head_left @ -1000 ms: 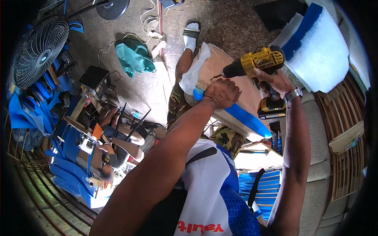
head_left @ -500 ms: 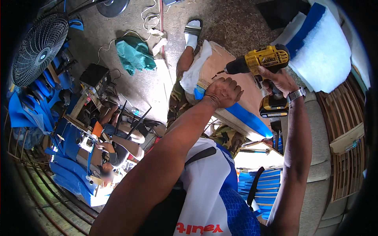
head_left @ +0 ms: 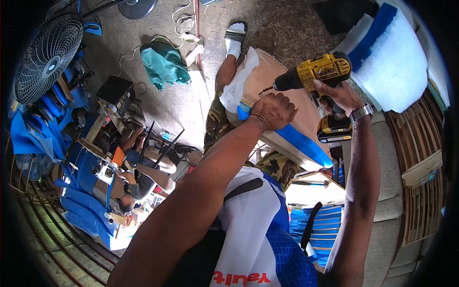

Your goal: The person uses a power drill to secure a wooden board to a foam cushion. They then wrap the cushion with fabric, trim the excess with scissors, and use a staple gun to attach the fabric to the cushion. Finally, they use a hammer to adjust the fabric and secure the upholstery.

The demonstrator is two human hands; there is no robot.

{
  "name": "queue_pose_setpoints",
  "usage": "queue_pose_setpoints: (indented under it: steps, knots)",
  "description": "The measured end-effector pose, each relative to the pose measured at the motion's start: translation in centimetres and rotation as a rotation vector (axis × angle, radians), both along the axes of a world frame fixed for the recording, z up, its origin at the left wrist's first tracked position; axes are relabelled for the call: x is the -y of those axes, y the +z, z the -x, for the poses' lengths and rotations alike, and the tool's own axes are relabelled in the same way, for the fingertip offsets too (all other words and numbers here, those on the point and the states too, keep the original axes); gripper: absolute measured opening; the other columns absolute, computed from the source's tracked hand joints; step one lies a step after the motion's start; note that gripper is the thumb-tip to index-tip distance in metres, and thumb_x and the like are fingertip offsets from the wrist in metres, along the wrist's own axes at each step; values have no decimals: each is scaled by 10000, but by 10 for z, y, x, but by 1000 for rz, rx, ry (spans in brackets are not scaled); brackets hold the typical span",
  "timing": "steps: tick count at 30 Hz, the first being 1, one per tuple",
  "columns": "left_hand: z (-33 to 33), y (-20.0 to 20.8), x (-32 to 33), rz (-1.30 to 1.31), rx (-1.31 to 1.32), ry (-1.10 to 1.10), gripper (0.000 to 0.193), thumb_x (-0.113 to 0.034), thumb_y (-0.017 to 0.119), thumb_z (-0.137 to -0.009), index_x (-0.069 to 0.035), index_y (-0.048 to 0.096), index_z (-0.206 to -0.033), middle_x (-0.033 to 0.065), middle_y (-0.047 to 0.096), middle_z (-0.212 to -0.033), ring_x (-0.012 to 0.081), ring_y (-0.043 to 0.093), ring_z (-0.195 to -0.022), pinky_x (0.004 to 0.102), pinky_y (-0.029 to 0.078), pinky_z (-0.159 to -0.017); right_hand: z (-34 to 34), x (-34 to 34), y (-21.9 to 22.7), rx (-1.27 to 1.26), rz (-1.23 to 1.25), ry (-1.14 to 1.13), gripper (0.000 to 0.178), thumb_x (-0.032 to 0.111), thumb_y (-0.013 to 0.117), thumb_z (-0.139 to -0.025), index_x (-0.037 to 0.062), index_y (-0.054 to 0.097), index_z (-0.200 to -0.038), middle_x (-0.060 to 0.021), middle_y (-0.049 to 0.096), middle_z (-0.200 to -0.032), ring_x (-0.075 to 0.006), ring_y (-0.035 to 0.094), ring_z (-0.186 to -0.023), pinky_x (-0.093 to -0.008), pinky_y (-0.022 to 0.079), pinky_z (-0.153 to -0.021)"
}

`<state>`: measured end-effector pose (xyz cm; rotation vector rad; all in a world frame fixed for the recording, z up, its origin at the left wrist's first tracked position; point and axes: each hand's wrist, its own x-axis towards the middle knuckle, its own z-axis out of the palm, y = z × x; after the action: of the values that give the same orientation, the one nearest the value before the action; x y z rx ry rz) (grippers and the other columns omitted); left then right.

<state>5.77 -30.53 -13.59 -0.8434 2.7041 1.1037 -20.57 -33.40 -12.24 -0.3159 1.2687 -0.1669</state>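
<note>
My right hand [head_left: 340, 98] grips a yellow and black cordless drill [head_left: 321, 71] by its handle. The drill lies level, its thin dark bit [head_left: 266, 90] pointing left, just above my left fist. My left hand [head_left: 274, 111] is curled closed over the near edge of a padded wooden panel [head_left: 306, 101]. Whatever its fingers hold, if anything, is hidden. Blue foam [head_left: 306, 146] lines the panel's near side, and white batting [head_left: 233, 95] hangs over its left end. The panel rests across my lap, over camouflage trousers [head_left: 275, 168].
White batting with blue foam [head_left: 392, 57] lies at the far right, beside a grey cushioned seat [head_left: 382, 158] and slatted wooden frames [head_left: 416, 138]. A green cloth [head_left: 164, 66] and cords lie on the floor. At left are a fan [head_left: 49, 60] and another person at a sewing machine [head_left: 103, 171].
The bit now lines up with the small dark piece above my left fist, where a slight gap showed before. Both hands are almost still. The other person's head has shifted slightly.
</note>
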Motion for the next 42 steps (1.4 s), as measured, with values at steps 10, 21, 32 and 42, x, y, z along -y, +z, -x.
queue_pose_setpoints:
  steps: [10, 21, 32, 42]
  knots:
    - [-7, -4, -10, -49, 19, 12, 237, -307, 627, -914, -136, 679, -759, 59, 642, -776, 239, 668, -773, 395, 554, -662, -3, 41, -12, 75, 9, 361, 283, 250, 849, -797, 26, 686, -860, -7, 620, -605, -98, 555, -458, -260, 433, -426]
    - [-10, -10, -19, -67, -47, 85, 260, -316, 635, -921, -161, 645, -712, 61, 601, -711, 260, 646, -698, 412, 545, -582, -9, 40, -12, 80, -86, 330, 196, 191, 816, -755, 58, 682, -808, -1, 619, -613, -87, 557, -470, -255, 440, -434]
    - [-10, -12, -20, -60, -65, 129, 279, -318, 649, -908, -158, 636, -680, 63, 593, -690, 267, 634, -659, 420, 535, -555, -13, 43, -8, 65, -71, 405, 190, 208, 784, -786, 49, 684, -811, -10, 625, -606, -106, 567, -476, -275, 455, -446]
    - [-9, -12, -17, -81, -134, 120, 302, -346, 645, -900, -147, 617, -674, 70, 588, -690, 264, 632, -668, 401, 522, -546, -20, 47, -3, 38, -127, 387, 233, 153, 758, -733, 18, 695, -912, -23, 605, -591, -110, 543, -452, -283, 440, -428]
